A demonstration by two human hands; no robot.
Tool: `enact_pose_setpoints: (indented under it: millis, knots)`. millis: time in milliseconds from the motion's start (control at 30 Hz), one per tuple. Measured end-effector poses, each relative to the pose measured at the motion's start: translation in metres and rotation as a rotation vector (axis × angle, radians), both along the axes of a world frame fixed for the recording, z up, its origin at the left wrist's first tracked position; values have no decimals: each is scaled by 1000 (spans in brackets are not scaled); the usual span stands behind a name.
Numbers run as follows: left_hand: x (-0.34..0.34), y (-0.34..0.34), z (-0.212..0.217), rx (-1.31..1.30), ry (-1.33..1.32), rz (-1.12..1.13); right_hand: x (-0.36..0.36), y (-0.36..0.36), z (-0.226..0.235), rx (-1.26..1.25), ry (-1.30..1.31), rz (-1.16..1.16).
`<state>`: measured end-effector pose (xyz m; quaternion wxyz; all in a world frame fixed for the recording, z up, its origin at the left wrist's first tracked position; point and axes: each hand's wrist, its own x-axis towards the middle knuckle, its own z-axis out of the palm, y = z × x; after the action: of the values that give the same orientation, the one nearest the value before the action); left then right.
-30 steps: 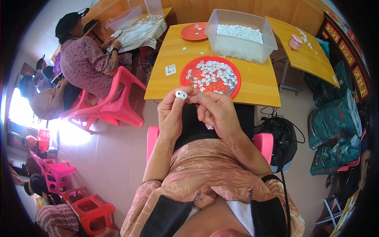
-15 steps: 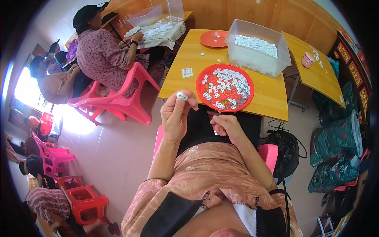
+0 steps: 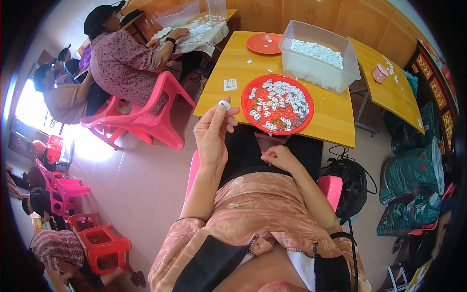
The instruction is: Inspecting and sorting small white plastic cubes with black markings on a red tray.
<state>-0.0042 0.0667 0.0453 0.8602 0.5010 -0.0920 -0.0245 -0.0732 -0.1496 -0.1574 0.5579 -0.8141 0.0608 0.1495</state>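
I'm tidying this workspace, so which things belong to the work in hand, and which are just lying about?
In use:
- small white ring, pinched in the left hand
- red plate of white pieces
- clear tub of white pieces
- right hand, closed near the lap

Lying about:
- empty red plate
- pink cup
- black bag

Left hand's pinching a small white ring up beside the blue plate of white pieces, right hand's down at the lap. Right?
Not quite: the plate is red, not blue, as the head view shows. The left hand does pinch a small white ring beside it, and the right hand is down at the lap.
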Motion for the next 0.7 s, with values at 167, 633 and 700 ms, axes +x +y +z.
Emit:
enact_pose_setpoints:
  millis: [167,633,700]
  knots:
    - [3,1,-2,26,-1,51,2,-3,-4,-74,8,0]
    - [50,-16,-66,96,129,26,-4,-7,4,-181,-34,32]
    - [71,-27,-79,207,212,-36,-7,-8,6,-183,-41,35]
